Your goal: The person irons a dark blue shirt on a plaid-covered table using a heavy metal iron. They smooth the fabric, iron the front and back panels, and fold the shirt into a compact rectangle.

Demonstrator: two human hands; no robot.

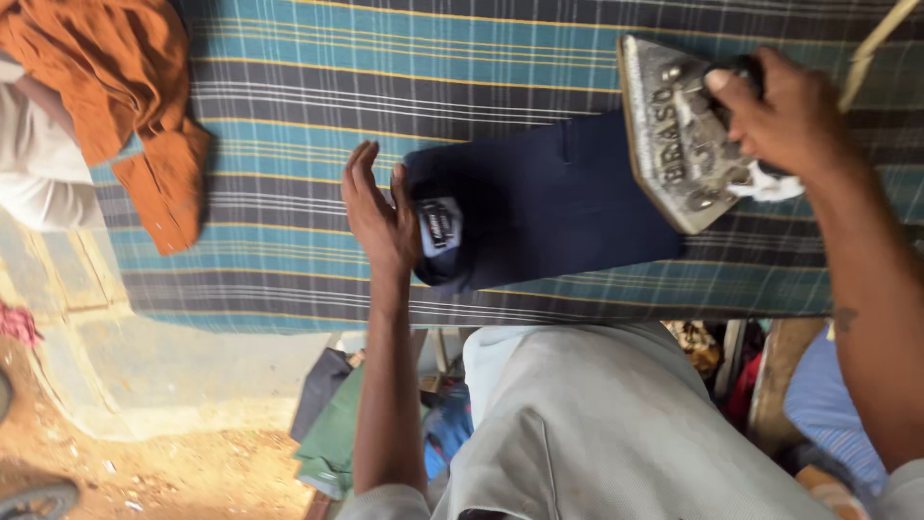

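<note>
Labels, one item: small rectangular sewn label [440, 226], dark blue-grey ground with pale border and pale lettering, slightly tilted. Position: on the left end of the folded navy garment [549, 207], which lies on the plaid-covered table [289, 87] toward its near edge. The left hand [377, 217], open and flat, rests just beside the label, thumb touching its left side.

Packages, signs, screens: none visible.

My right hand [784, 116] grips heavy metal iron [679, 135], tilted on navy folded garment [549, 202]. Left hand [380, 217] flat, touching garment's end. Plaid cloth [404, 67] underneath; orange garment [120, 96] far left.
</note>
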